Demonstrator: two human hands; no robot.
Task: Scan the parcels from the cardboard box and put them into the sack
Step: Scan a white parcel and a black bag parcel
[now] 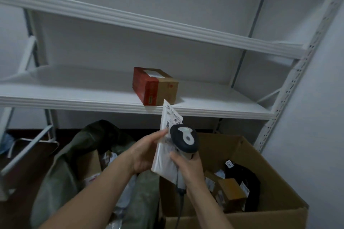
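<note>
My left hand grips a flat white parcel by its left edge, held upright with its shipping label facing right. My right hand holds a handheld barcode scanner by its handle, the dark head right against the label. Both hang above the gap between the olive-green sack on the left and the open cardboard box on the right. Inside the box lie a small brown carton, a black bag parcel and other packets. White packets show in the sack's mouth.
A white metal shelf unit stands behind, with a red and brown carton on its middle board. The scanner's cable hangs down along the box wall. A brown surface with a white metal bar lies at the left.
</note>
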